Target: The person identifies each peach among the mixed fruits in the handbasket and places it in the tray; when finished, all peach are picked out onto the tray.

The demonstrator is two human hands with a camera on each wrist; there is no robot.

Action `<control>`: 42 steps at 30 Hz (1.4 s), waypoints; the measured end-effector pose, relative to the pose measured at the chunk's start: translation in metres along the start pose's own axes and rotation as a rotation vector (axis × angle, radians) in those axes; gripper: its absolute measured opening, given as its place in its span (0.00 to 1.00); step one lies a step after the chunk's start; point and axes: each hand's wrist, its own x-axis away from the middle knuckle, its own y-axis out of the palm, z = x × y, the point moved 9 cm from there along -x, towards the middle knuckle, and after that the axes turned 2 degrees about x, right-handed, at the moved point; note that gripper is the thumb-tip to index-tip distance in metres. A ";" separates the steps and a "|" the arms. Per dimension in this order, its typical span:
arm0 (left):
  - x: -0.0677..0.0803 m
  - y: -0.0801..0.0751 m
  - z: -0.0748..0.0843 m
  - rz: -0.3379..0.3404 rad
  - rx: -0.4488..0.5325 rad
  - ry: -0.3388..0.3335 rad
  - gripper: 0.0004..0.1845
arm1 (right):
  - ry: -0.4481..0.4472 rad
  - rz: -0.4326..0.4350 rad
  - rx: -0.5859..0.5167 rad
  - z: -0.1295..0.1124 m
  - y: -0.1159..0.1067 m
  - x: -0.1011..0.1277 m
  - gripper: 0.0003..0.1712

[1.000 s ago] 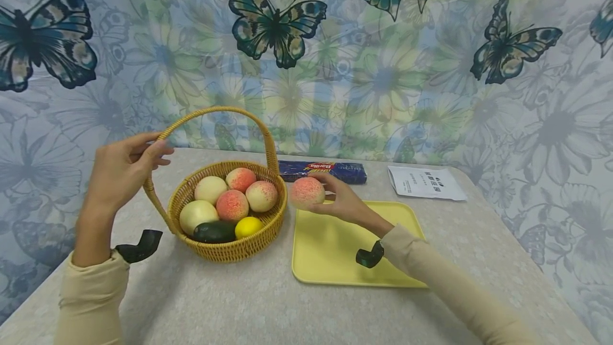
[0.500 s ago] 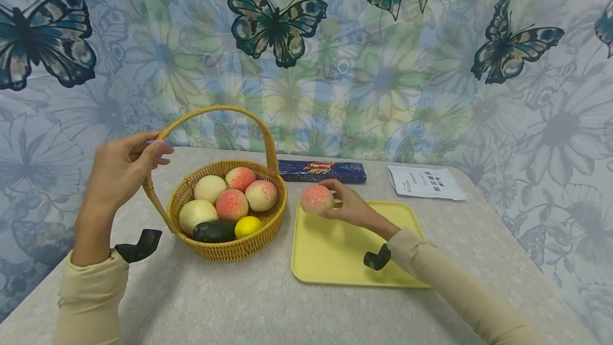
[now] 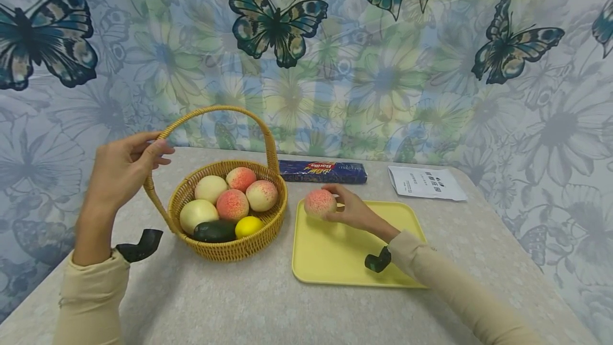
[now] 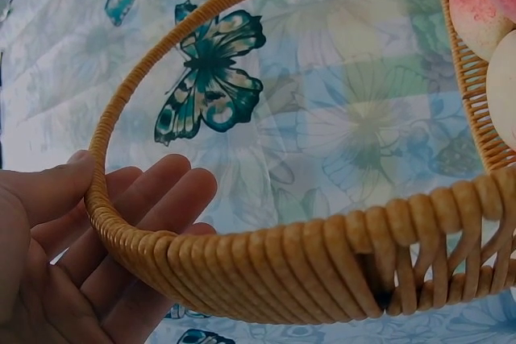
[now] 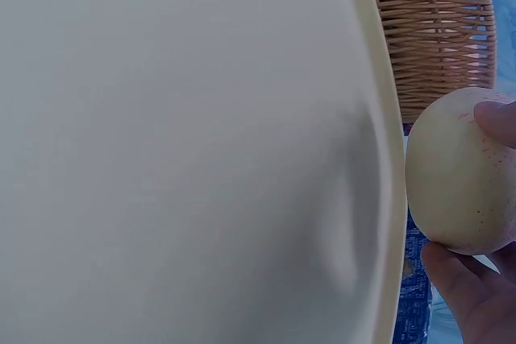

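A woven basket [image 3: 230, 249] holds several peaches, a pale round fruit, a lemon and a dark green vegetable. My left hand [image 3: 153, 148] grips its arched handle [image 3: 215, 112] on the left side; in the left wrist view the thumb and fingers [image 4: 137, 223] lie on either side of the handle [image 4: 266, 267]. My right hand [image 3: 342, 204] holds a pink peach [image 3: 319, 204] low over the far left corner of the yellow tray [image 3: 335, 260]. In the right wrist view the peach [image 5: 459, 171] sits between fingertips just past the tray's rim [image 5: 391, 199].
A blue pasta box [image 3: 323, 171] lies behind the tray, and a white printed paper [image 3: 425, 182] at the back right. A butterfly-print curtain hangs close behind the table. The basket's wall [image 5: 431, 30] stands just left of the tray.
My right hand has carried the peach right and down from beside the basket to the tray's far left corner. The left hand has stayed on the handle.
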 end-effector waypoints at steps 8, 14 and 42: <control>0.001 -0.001 -0.001 0.002 0.002 0.000 0.21 | 0.006 0.000 -0.007 0.001 0.006 0.003 0.40; 0.001 -0.001 -0.002 0.001 -0.015 -0.004 0.22 | -0.011 -0.002 -0.030 -0.012 0.009 0.006 0.39; 0.001 0.001 0.000 -0.010 -0.005 -0.008 0.23 | 0.085 -0.028 -0.027 0.018 0.015 0.003 0.43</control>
